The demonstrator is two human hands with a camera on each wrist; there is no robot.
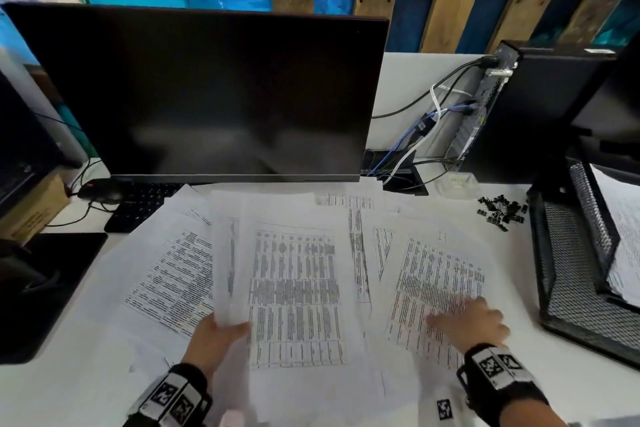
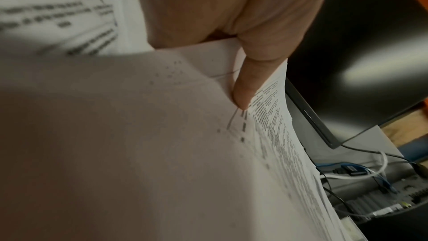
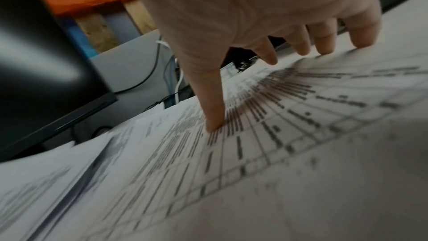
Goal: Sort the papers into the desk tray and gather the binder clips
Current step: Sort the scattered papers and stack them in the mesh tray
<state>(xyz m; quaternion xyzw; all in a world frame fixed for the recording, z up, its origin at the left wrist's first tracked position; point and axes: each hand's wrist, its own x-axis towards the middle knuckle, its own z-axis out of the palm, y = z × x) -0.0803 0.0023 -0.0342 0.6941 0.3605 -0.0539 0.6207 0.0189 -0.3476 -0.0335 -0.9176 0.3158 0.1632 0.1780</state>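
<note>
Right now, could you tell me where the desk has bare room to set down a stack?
Bare desk shows between the right hand and the mesh tray. Another strip lies by the left hand. The middle is crowded with papers; binder clips fill the far right.

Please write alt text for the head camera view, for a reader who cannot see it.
A left hand grips a stack of printed papers while the right hand presses flat on another sheet. A mesh desk tray and binder clips sit right.
</note>
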